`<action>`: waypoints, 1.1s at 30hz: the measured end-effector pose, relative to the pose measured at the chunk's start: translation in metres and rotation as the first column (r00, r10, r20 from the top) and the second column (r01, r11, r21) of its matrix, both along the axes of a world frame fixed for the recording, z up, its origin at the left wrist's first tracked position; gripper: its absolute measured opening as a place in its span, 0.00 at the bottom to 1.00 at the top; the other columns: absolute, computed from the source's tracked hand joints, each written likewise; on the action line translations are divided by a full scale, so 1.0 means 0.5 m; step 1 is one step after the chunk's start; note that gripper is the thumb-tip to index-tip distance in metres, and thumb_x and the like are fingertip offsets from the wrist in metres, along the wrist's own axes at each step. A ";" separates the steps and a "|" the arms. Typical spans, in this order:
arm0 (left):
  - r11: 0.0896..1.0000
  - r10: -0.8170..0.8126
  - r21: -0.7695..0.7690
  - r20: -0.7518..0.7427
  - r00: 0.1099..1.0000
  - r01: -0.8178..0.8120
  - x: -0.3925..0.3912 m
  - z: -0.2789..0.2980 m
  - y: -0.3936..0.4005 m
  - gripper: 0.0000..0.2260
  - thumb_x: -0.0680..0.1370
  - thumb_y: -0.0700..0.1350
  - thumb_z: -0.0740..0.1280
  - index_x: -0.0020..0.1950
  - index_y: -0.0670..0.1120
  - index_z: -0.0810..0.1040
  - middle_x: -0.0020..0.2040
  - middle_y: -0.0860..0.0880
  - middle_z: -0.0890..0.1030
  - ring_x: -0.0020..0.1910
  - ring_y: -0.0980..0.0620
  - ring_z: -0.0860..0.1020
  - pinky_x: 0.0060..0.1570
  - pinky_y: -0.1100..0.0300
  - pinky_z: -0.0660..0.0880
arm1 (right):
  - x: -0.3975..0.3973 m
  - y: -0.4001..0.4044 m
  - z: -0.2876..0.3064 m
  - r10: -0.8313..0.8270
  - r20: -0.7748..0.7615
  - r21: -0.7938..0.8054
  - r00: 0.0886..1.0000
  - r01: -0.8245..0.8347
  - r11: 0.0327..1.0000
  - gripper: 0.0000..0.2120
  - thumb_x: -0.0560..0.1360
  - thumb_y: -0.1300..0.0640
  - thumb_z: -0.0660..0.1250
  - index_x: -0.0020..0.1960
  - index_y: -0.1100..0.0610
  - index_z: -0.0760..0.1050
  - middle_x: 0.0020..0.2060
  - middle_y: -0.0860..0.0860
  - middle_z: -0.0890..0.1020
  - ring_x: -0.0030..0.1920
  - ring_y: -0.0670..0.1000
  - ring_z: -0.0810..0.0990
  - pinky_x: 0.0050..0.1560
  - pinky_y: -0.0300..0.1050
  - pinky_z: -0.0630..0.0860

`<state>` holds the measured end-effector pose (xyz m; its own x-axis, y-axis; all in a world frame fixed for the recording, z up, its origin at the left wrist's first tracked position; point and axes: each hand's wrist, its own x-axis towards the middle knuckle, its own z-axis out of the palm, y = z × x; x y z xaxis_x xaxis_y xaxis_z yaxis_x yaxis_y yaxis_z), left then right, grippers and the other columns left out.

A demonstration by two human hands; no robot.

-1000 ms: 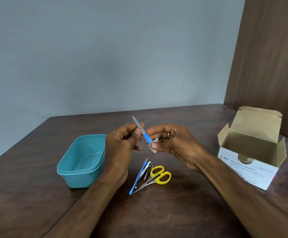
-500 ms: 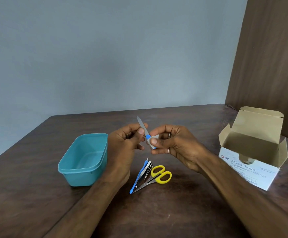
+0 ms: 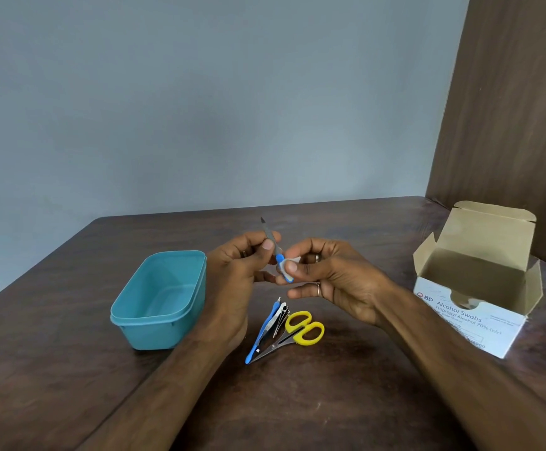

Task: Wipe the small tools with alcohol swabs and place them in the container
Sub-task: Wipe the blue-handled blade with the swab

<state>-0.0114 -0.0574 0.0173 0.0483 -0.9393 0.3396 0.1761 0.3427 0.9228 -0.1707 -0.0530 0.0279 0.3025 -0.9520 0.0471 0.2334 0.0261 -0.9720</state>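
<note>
My left hand (image 3: 237, 271) pinches the metal blade of a small nail file (image 3: 269, 235) with a blue handle, its tip pointing up and away. My right hand (image 3: 330, 275) presses a white alcohol swab (image 3: 287, 265) around the file's blue handle. On the table below lie yellow-handled scissors (image 3: 304, 328), a blue-handled tool (image 3: 262, 333) and metal nail clippers (image 3: 281, 317), bunched together. A teal plastic container (image 3: 158, 297) stands open to the left, with nothing visible inside.
An open white cardboard box of alcohol swabs (image 3: 470, 307) stands at the right on the dark wooden table (image 3: 330, 402). A brown wooden panel (image 3: 509, 109) rises behind the box. A grey-blue wall lies beyond the table's far edge.
The swab in my right hand has slid along the file's blue handle, and the file now stands a little more upright. The tools on the table and the container have not moved.
</note>
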 end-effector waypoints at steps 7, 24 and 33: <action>1.000 0.005 0.000 0.045 0.999 -0.005 0.004 -0.008 -0.009 0.08 0.78 0.36 0.66 0.46 0.46 0.83 0.40 0.51 0.84 0.42 0.48 0.81 0.40 0.50 0.80 | 0.006 0.002 0.001 -0.039 -0.004 -0.028 0.999 0.039 0.999 0.05 0.70 0.65 0.72 0.46 0.61 0.80 0.43 0.59 0.85 0.38 0.52 0.84 0.29 0.40 0.77; 0.993 -0.107 0.052 0.014 0.994 0.107 0.004 -0.002 -0.001 0.10 0.77 0.43 0.67 0.55 0.45 0.84 0.51 0.45 0.86 0.50 0.47 0.82 0.39 0.53 0.79 | 0.001 0.000 0.003 -0.074 0.066 -0.014 0.995 0.075 0.997 0.07 0.64 0.67 0.74 0.40 0.61 0.79 0.39 0.57 0.85 0.35 0.51 0.85 0.37 0.45 0.84; 0.998 -0.044 0.036 0.019 0.999 0.043 0.002 0.002 0.000 0.09 0.77 0.43 0.69 0.54 0.43 0.84 0.43 0.46 0.86 0.45 0.48 0.84 0.41 0.51 0.81 | 0.002 -0.005 -0.003 -0.036 0.046 -0.033 0.998 0.037 0.999 0.15 0.68 0.82 0.67 0.40 0.62 0.78 0.40 0.57 0.85 0.39 0.53 0.86 0.40 0.47 0.84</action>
